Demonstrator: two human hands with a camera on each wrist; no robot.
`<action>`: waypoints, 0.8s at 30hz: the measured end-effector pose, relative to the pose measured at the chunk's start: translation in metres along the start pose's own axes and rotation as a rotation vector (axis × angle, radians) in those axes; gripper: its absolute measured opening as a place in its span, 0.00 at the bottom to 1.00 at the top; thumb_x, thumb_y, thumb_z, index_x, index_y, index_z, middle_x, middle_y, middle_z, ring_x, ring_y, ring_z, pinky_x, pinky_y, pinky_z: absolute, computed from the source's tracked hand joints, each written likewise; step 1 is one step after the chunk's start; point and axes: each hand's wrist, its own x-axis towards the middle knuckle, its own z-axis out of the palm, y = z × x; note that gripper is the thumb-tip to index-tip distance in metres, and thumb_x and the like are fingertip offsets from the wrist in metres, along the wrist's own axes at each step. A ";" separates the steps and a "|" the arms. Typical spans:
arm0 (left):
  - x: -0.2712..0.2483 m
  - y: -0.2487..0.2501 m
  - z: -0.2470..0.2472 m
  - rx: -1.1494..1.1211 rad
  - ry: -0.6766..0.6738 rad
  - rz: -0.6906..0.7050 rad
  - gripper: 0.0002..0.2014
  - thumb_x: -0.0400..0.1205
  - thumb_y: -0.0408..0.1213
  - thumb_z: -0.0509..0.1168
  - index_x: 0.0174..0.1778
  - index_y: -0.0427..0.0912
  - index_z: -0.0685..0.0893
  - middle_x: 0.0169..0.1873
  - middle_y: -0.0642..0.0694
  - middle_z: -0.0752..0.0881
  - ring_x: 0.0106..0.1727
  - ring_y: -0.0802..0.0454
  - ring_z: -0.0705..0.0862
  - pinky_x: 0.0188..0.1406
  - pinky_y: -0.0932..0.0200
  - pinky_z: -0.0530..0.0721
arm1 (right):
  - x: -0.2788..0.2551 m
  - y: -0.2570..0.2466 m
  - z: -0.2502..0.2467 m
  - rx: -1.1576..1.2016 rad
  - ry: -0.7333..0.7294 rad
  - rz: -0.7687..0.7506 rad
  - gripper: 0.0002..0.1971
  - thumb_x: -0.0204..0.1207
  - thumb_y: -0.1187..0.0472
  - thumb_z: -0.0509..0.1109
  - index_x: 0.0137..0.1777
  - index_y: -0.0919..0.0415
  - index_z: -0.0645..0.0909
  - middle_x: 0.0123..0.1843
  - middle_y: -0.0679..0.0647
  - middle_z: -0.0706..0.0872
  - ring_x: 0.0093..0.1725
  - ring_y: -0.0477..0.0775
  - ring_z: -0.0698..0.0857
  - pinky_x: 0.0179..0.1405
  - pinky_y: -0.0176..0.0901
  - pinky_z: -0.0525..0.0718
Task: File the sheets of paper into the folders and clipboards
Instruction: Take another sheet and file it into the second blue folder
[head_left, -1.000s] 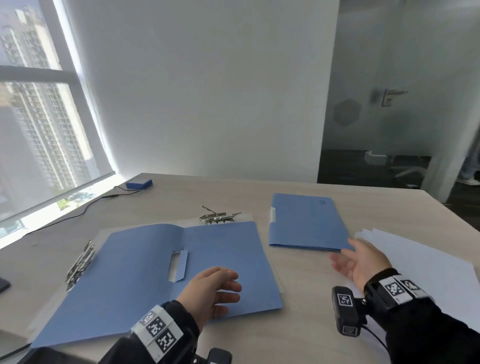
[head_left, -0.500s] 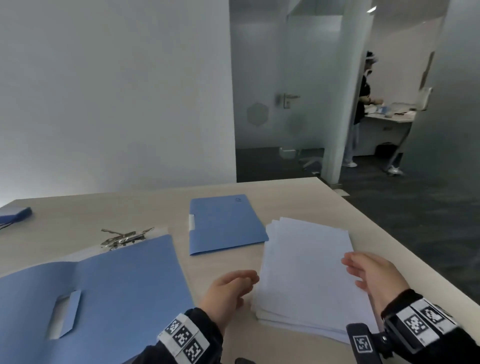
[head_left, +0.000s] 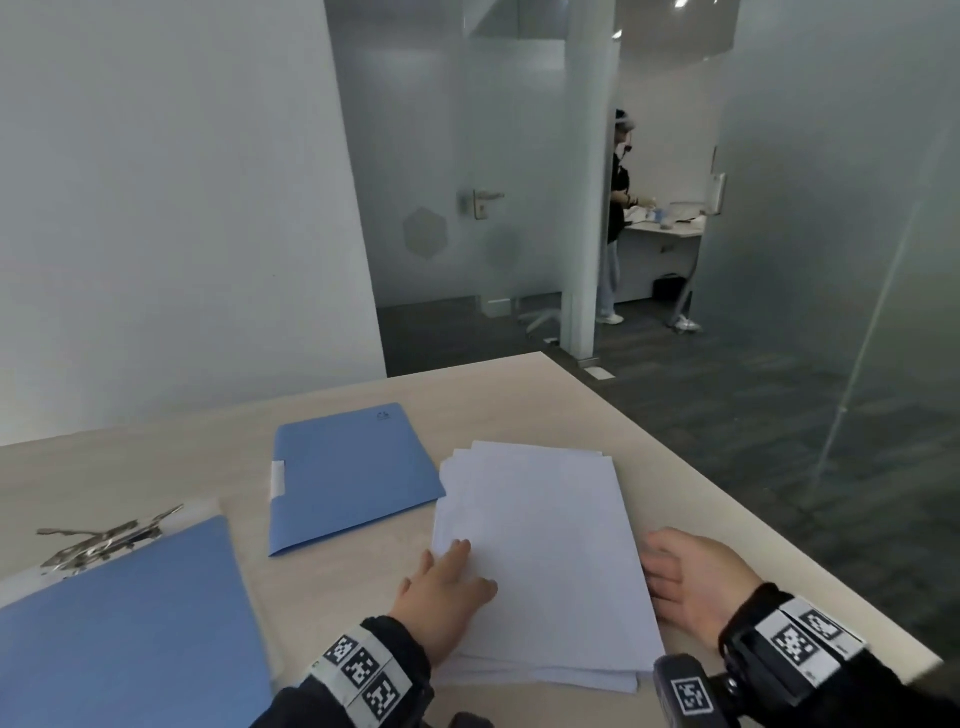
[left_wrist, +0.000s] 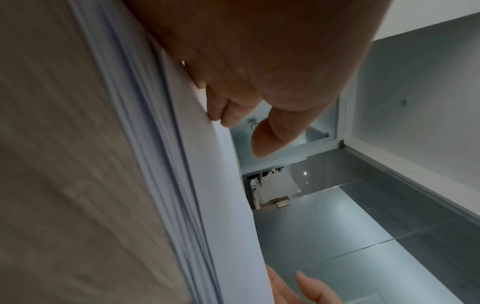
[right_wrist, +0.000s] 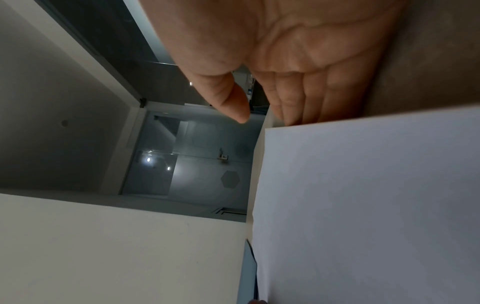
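Observation:
A stack of white paper sheets (head_left: 540, 540) lies on the table's right part. My left hand (head_left: 449, 579) rests on the stack's left edge, fingers lying on the top sheet (left_wrist: 221, 185) and thumb (left_wrist: 270, 142) lifted free. My right hand (head_left: 680, 577) stands on edge against the stack's right side, palm facing the paper (right_wrist: 363, 205); its fingers (right_wrist: 306, 98) are straight and their tips are hidden behind the sheets. A closed blue folder (head_left: 348, 478) lies just left of the stack. An open blue folder (head_left: 119, 623) lies at the near left, over a clipboard with a metal clip (head_left: 104, 538).
The wooden table (head_left: 727, 525) ends close to the right of my right hand. Behind it are a white wall, frosted glass partitions and a dark floor. A person (head_left: 615, 218) stands at a desk in the far room.
The view has swung right, away from the open folder. Both hands moved right to the paper stack; the left one now lies on it and the right one flanks it.

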 end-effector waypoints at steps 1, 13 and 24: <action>0.000 -0.001 0.000 -0.023 0.005 0.011 0.32 0.82 0.49 0.58 0.83 0.54 0.56 0.86 0.46 0.51 0.86 0.48 0.40 0.84 0.49 0.43 | -0.001 0.001 -0.001 -0.028 -0.009 0.000 0.10 0.81 0.62 0.63 0.52 0.67 0.83 0.47 0.64 0.94 0.48 0.64 0.88 0.49 0.54 0.84; 0.006 -0.009 0.003 0.044 -0.053 0.047 0.35 0.76 0.56 0.55 0.82 0.58 0.58 0.84 0.54 0.58 0.86 0.52 0.37 0.83 0.49 0.37 | 0.013 0.001 -0.008 -0.149 0.029 0.001 0.12 0.80 0.64 0.67 0.53 0.73 0.87 0.52 0.72 0.91 0.53 0.74 0.89 0.52 0.62 0.85; 0.003 -0.006 0.000 0.027 -0.057 0.063 0.36 0.78 0.56 0.56 0.83 0.56 0.55 0.85 0.53 0.53 0.86 0.52 0.38 0.83 0.49 0.36 | 0.027 -0.004 -0.003 -0.318 0.006 -0.061 0.09 0.77 0.70 0.70 0.53 0.75 0.86 0.51 0.72 0.91 0.54 0.72 0.89 0.56 0.59 0.85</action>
